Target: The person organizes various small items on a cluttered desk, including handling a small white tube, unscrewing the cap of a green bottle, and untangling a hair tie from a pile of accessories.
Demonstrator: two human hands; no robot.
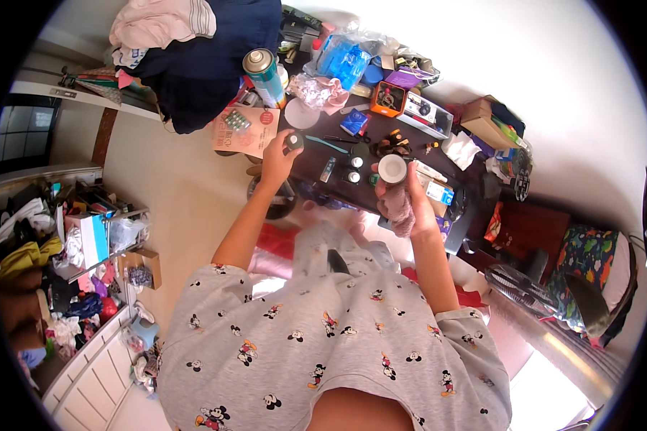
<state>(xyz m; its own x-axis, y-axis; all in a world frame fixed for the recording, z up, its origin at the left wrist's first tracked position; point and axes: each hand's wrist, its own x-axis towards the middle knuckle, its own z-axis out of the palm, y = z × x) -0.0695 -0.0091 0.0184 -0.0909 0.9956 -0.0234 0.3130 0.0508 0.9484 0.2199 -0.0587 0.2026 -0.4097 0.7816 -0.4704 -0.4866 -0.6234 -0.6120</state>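
My left hand [274, 158] is closed around a small dark green round container [294, 141] with a pale spot on its top, held over the table's left part. In my right hand [422, 206] are a round white-topped piece [392, 169], a jar or a lid, and a brownish-pink cloth [397, 210] bunched beneath it. Between the hands, two small bottles with white caps, a nearer one [352, 177] and a farther one [356, 162], stand on the dark table [310, 167]. A thin teal stick [327, 144] lies beyond them, close to a blue packet [354, 122].
A pink book [266, 129] bearing a pill blister pack [238, 121] lies at the table's left edge. Behind it stands a tall teal can [264, 77]. An orange box [388, 98] and a clear bin [424, 115] line the back. Shelves of clothes [72, 251] stand far left.
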